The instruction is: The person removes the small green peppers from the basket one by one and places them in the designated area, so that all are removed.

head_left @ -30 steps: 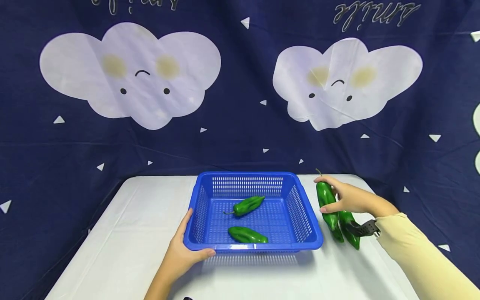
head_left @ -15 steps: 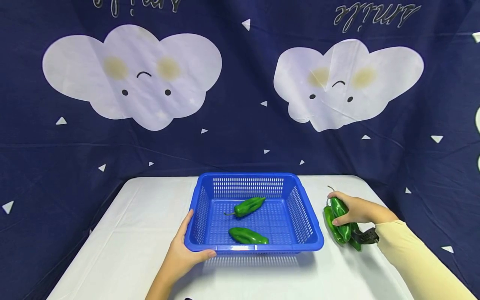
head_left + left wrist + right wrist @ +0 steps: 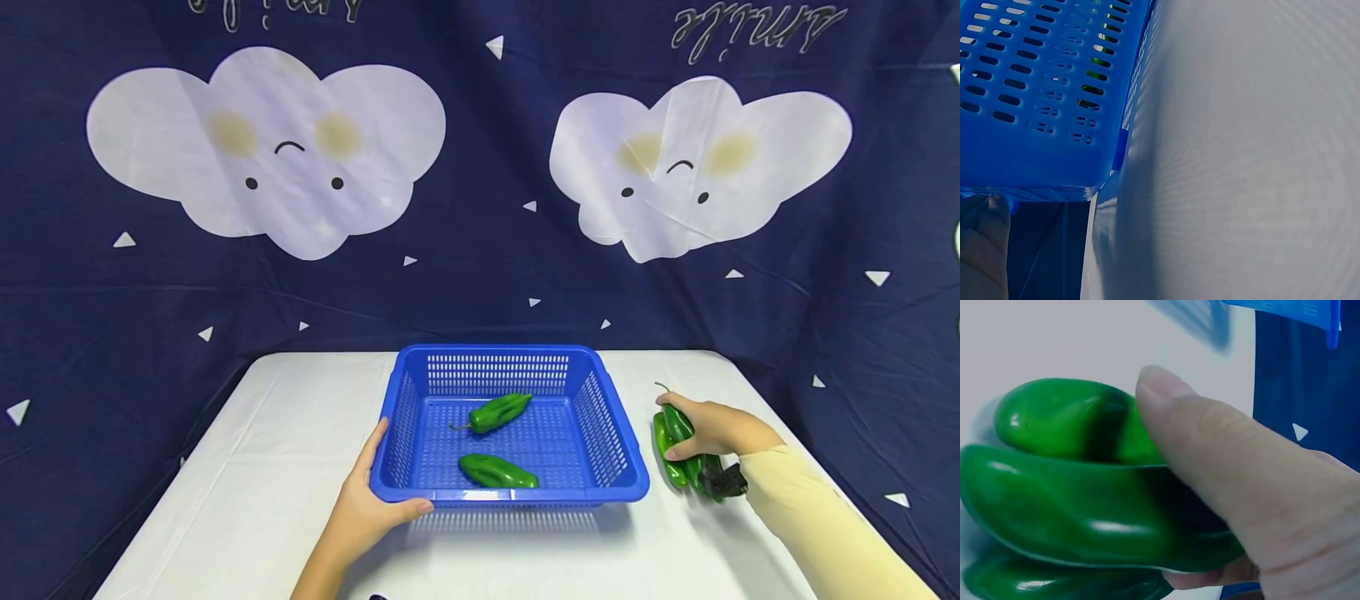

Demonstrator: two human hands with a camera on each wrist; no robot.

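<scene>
A blue plastic basket [image 3: 510, 495] stands on the white table. My left hand [image 3: 360, 504] holds its near left corner, with the thumb on the front rim and the fingers along the left side. Two green peppers, one behind [image 3: 498, 413] and one in front [image 3: 497, 472], lie apart inside it. Right of the basket, my right hand [image 3: 712, 429] grips a long dark green pepper [image 3: 1072, 512] among others. A lighter green pepper [image 3: 1054, 419] lies beside it, and a third pepper [image 3: 1066, 581] shows below in the right wrist view. The right fingers are mostly hidden.
White cloth [image 3: 247, 467] covers the table. A dark blue curtain [image 3: 487, 275] with cloud prints hangs behind its far edge. A dark wristband [image 3: 723, 481] on my right wrist partly covers the peppers.
My right hand has moved right and nearer with its pepper, away from the basket's side and in among the other peppers. The left hand and basket have stayed put.
</scene>
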